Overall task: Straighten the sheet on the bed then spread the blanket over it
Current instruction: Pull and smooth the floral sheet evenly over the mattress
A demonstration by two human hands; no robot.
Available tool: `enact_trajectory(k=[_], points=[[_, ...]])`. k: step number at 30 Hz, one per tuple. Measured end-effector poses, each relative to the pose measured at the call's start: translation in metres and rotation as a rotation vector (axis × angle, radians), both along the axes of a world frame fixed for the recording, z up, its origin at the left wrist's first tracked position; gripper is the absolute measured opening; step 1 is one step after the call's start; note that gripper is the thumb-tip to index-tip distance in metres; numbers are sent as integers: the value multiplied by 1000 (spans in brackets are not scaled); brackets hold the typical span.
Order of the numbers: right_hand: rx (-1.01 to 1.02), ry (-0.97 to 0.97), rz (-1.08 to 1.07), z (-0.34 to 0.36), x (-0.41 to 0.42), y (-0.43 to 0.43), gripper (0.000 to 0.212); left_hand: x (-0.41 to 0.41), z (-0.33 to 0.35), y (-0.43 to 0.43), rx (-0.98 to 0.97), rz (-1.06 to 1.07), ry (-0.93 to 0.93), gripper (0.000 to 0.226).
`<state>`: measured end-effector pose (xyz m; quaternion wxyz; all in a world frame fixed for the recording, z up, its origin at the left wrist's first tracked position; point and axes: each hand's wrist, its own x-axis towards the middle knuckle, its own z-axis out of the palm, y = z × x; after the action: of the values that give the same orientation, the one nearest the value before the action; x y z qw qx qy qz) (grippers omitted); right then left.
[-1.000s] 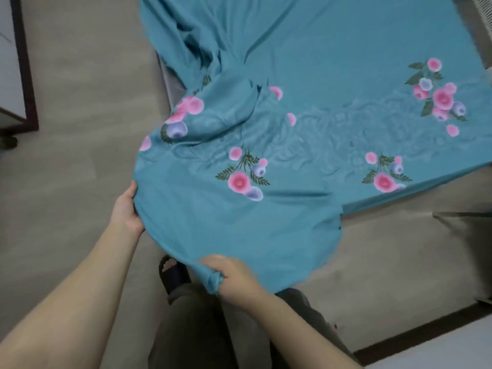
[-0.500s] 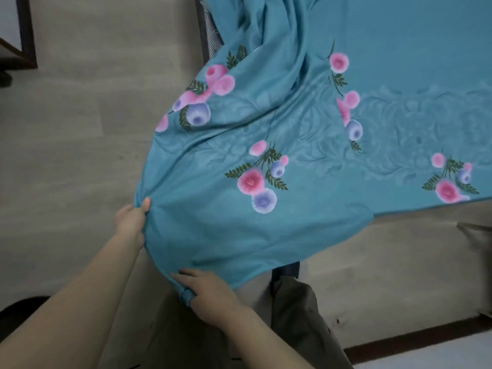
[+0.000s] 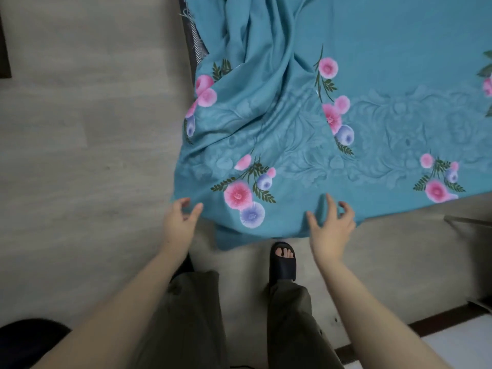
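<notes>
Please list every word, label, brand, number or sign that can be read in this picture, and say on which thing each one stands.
There is no readable text.
The teal sheet carries only printed flowers, leaves and a faint tone-on-tone pattern, no letters.
The black slipper shows no logo or number.
The floor bears no label or sign.

Sheet (image 3: pixel 372 123) lies over the bed (image 3: pixel 196 46), bunched in folds toward its left side, with the near corner hanging past the bed edge over the floor (image 3: pixel 80 155). Left hand (image 3: pixel 179 222) at the sheet's near-left corner; right hand (image 3: pixel 332 227) at the near hem, further right. Sandalled foot (image 3: pixel 282 262) on the floor just below the hem, between the hands.
</notes>
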<state>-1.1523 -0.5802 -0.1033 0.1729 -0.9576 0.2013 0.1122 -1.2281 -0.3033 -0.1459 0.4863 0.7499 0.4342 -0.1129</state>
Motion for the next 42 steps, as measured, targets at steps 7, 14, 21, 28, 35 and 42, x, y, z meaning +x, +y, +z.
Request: enact_trajectory(k=[7,14,21,28,35,42], points=[[-89,336,-9,-12,29,-34,23,24,-13,-37,-284,152,68,18],[106,244,149,-19,4,-4,31,14,-13,-61,-233,187,27,16],[92,254,389,-22,-25,14,18,11,-18,-61,14,-3,93,28],[218,319,831,-17,-44,40,21,-13,-36,-35,-21,276,279,21],[198,-1,565,-11,-34,47,54,-10,-21,-50,-503,295,193,38],[51,443,824,-20,-24,76,67,-15,-11,-61,-660,124,287,43]])
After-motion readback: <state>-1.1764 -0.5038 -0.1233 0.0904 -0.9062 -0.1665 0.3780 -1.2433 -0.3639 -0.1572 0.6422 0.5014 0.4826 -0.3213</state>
